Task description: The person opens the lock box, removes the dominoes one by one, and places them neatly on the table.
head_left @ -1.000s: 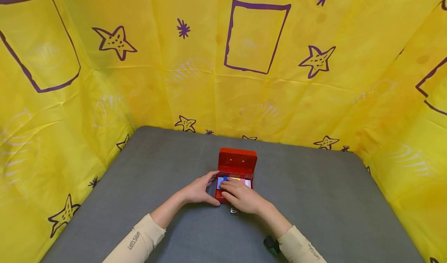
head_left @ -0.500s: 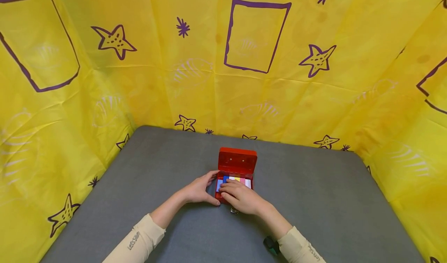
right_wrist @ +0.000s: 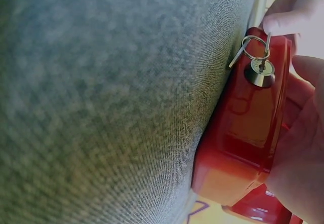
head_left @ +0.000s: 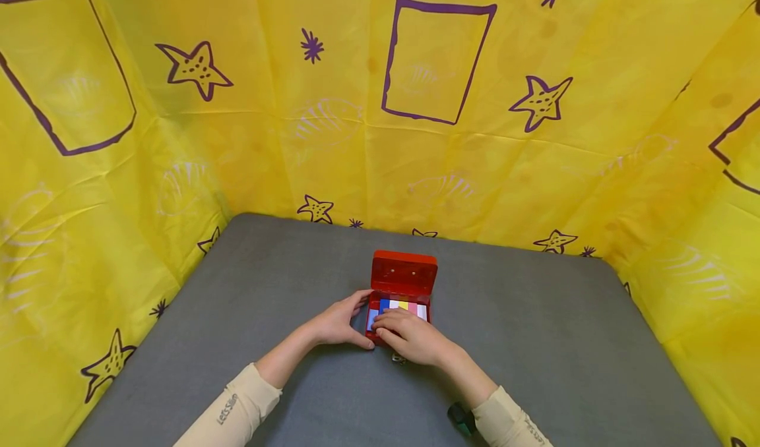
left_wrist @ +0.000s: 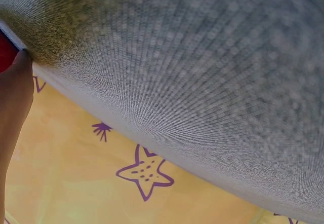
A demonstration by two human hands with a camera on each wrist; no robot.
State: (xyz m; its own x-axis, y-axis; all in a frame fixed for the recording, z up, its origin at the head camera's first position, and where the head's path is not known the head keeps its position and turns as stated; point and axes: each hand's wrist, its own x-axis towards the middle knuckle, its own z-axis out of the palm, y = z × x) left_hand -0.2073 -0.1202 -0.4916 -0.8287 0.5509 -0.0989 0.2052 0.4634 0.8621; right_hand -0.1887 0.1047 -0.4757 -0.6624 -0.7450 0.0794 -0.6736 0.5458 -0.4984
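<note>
On the grey desk (head_left: 285, 249), between my hands, the glossy red box (right_wrist: 240, 127) lies with its long axis left to right, lid (head_left: 404, 274) raised behind. My left hand (head_left: 337, 322) stretches wide, holding its left end; my right hand (head_left: 411, 333), fingers loosely extended, is nearer the striped row (head_left: 404, 305) inside and touches the smooth light blue piece (head_left: 372, 318), which points lengthwise toward me at the box's left end

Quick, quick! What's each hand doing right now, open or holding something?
Left hand: holding the red box by its left side.
Right hand: at the light blue block; can't tell if it's pinching it.
</note>
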